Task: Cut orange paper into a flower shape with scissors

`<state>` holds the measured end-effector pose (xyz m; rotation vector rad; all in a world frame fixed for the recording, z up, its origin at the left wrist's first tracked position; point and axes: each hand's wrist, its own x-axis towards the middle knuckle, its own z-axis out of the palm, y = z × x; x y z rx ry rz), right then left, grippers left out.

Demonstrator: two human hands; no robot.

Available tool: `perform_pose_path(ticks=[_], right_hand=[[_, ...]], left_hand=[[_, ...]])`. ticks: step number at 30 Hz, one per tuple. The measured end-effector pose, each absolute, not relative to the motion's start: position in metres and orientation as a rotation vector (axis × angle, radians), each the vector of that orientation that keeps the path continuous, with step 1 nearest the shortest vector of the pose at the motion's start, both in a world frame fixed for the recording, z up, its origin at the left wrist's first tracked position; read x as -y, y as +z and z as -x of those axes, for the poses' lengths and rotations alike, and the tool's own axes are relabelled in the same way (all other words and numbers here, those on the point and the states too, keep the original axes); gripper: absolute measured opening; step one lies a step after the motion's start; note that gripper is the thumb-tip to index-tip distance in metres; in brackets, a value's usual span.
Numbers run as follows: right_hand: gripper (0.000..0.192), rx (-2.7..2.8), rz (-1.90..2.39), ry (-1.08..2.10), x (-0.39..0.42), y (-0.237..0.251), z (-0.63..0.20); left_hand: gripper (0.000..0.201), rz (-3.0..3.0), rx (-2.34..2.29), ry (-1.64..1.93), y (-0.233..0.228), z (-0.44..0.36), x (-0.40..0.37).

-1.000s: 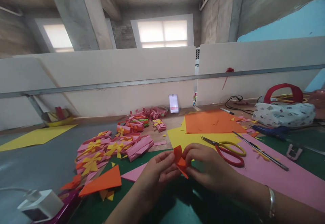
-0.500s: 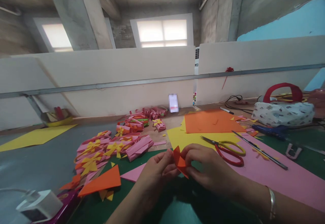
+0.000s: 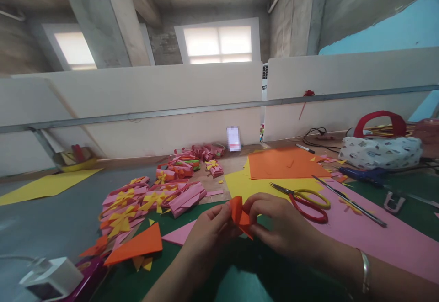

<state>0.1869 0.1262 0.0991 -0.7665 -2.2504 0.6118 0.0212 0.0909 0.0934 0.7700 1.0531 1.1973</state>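
A small folded orange paper piece [image 3: 240,216] is pinched between both hands above the green cutting mat [image 3: 240,283]. My left hand [image 3: 209,233] grips its left side with thumb and fingers. My right hand [image 3: 277,226], with a silver bangle on the wrist, holds its right side. Red and yellow scissors [image 3: 305,201] lie just right of my right hand, on a yellow sheet [image 3: 254,184] and a pink sheet [image 3: 373,238].
A heap of pink and yellow paper bows [image 3: 151,197] lies to the left. An orange triangle [image 3: 137,246] sits near it. An orange sheet [image 3: 284,162], a metal ruler [image 3: 350,201], a blue glue gun [image 3: 363,174] and a patterned bag [image 3: 380,149] are at right. A white device [image 3: 48,277] is at bottom left.
Both hands have shifted slightly left and up with the orange piece, and the fingers have worked its fold; nothing else on the table has moved.
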Motion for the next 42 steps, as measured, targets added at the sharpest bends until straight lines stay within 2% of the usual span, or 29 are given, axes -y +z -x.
perform_pose_path(ticks=[2, 6, 8, 12, 16, 22, 29, 34, 42], right_hand=[[0.010, 2.205, 0.894, 0.674, -0.124, 0.102, -0.186], [0.030, 2.147, 1.095, 0.705, -0.119, 0.104, -0.185], [0.028, 2.151, 1.092, 0.660, -0.120, 0.102, -0.185], [0.008, 2.121, 1.084, 0.726, -0.129, 0.098, -0.187], [0.020, 2.016, 1.168, 0.860, -0.140, 0.100, -0.189], [0.016, 1.855, 1.253, 1.071, -0.144, 0.102, -0.190], [0.012, 1.750, 1.251, 1.223, -0.143, 0.098, -0.189], [0.010, 1.716, 1.235, 1.292, -0.143, 0.098, -0.189], [0.010, 1.714, 1.248, 1.315, -0.142, 0.101, -0.188]], left_hand=[[0.017, -0.807, -1.065, 1.192, 0.091, -0.021, -0.092], [0.024, -0.907, -1.118, 1.140, 0.086, -0.021, -0.092], [0.028, -0.912, -1.106, 1.146, 0.085, -0.023, -0.092], [0.032, -0.947, -1.096, 1.182, 0.082, -0.025, -0.093], [0.028, -0.911, -1.144, 1.182, 0.082, -0.022, -0.094], [0.020, -0.765, -1.227, 1.176, 0.083, -0.019, -0.096], [0.038, -0.777, -1.215, 1.160, 0.088, -0.022, -0.093], [0.025, -0.780, -1.187, 1.109, 0.092, -0.022, -0.091], [0.027, -0.731, -1.220, 1.104, 0.099, -0.024, -0.090]])
